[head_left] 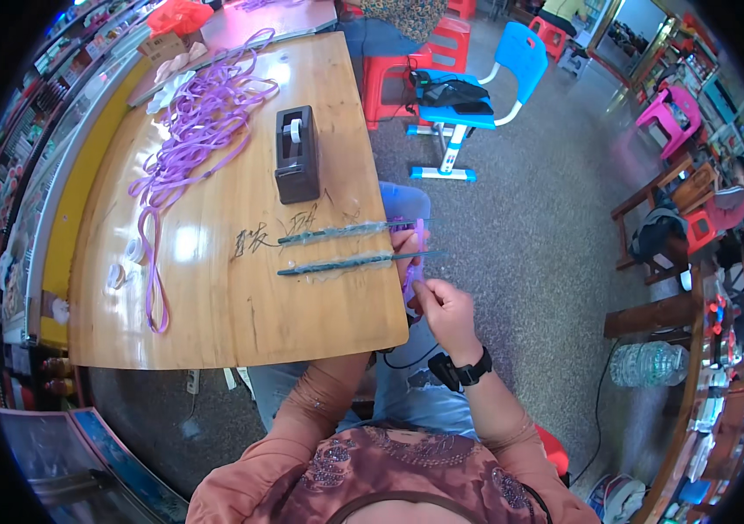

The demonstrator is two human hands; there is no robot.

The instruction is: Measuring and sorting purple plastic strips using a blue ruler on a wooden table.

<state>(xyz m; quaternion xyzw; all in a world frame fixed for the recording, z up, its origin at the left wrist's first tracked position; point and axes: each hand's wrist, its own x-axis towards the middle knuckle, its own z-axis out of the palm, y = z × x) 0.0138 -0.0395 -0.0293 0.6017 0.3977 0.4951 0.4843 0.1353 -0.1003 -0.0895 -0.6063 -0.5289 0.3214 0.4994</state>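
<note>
Two thin dark rods [337, 265] lie side by side, fixed to the wooden table with clear tape, their tips jutting past its right edge. A purple ribbon [420, 242] stretches across the jutting tips. My right hand [448, 313] pinches the ribbon between thumb and fingers, just below the nearer rod. The left forearm passes under the table, and my left hand [403, 248] comes up at the edge beside the rods, fingers bent against the ribbon; the table hides part of it. A long tangled heap of purple ribbon [202, 122] covers the table's far left.
A black tape dispenser [298, 157] stands on the table [215, 306] beyond the rods. Small white tape rolls [116, 276] sit at the left. Past the right edge are a blue chair [464, 109] holding a black item, and red stools [389, 83]. Glass-fronted shelving borders the left side.
</note>
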